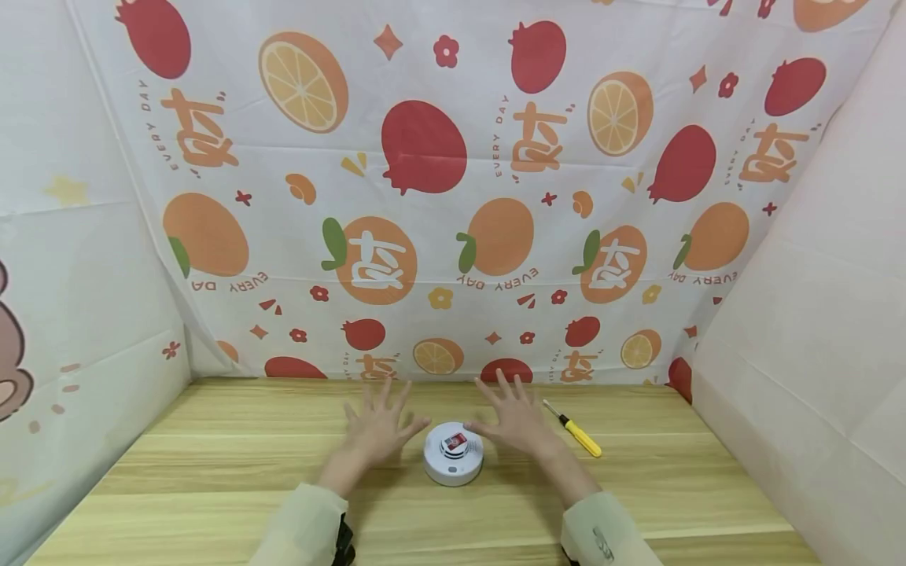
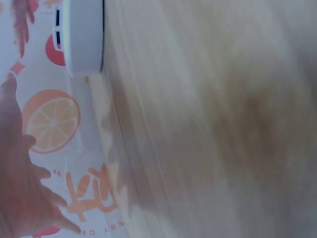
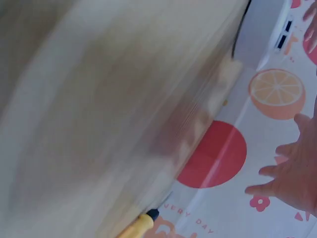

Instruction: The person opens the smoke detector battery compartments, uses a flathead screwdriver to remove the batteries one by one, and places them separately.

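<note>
Flanking a round white device [image 1: 454, 454] on the wooden counter [image 1: 212, 479], both hands are spread with straight fingers and hold nothing. The left hand [image 1: 375, 430] sits just to the device's left, the right hand [image 1: 514, 420] just to its right, thumb tip close to or touching the top rim; contact cannot be confirmed from the head view.

The device lies near the middle of the counter, nearer the back edge than the front, resting flat. It carries a raised centre piece with a red mark on top and a small slot on its side wall. In the left wrist view the device [image 2: 84, 37] shows as a white disc edge with dark slots, the left hand's fingers [image 2: 20, 163] splayed beside it. The right wrist view is heavily blurred; the right hand's fingers [image 3: 292, 173] are apart there also.

Judgement: the work stands at the approach stage, hands placed on either side of the device and no grip taken. A next move would call for closing the fingers onto the rim from both sides.

A screwdriver [image 1: 575, 429] with a yellow handle lies on the counter just right of the right hand, shaft pointing toward the back edge, apart from the device. A fruit-printed cloth [image 1: 453, 196] hangs behind the back edge. Nothing stands between either hand and the device.
</note>
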Demonstrator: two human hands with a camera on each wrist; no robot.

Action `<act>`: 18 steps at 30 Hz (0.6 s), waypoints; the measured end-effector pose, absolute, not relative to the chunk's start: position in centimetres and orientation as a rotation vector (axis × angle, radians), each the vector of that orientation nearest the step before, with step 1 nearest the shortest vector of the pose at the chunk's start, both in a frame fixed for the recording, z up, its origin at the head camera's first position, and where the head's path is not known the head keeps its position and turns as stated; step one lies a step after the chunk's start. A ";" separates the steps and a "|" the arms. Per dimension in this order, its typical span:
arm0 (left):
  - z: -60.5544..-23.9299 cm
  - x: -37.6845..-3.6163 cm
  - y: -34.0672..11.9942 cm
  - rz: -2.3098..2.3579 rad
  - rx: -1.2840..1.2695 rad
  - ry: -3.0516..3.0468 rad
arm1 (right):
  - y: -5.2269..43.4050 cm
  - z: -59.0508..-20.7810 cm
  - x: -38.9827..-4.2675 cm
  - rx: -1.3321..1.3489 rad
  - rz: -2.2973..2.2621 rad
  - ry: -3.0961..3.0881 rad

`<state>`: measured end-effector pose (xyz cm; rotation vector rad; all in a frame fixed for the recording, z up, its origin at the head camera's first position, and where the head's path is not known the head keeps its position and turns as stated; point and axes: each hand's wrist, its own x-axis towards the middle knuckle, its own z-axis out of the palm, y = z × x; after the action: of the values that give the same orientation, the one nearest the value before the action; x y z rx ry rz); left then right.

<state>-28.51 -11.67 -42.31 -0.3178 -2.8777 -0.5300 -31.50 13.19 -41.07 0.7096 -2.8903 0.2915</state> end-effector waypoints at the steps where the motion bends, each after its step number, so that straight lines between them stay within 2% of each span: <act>1: -42.3 -28.3 -11.5 -0.574 -0.335 -2.868 | 13.1 -41.1 -31.3 0.735 0.317 -2.880; 10: -42.7 -27.2 -10.2 -0.948 -0.569 -2.771 | 12.1 -41.0 -29.7 0.924 0.453 -2.838; 18: -43.7 -26.5 -9.7 -1.105 -0.707 -2.702 | 11.4 -41.3 -28.6 1.004 0.786 -2.921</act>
<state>-26.54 -9.65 -43.70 -0.7071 -2.7020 -1.1054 -28.62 11.44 -41.30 1.0037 -2.9209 0.7862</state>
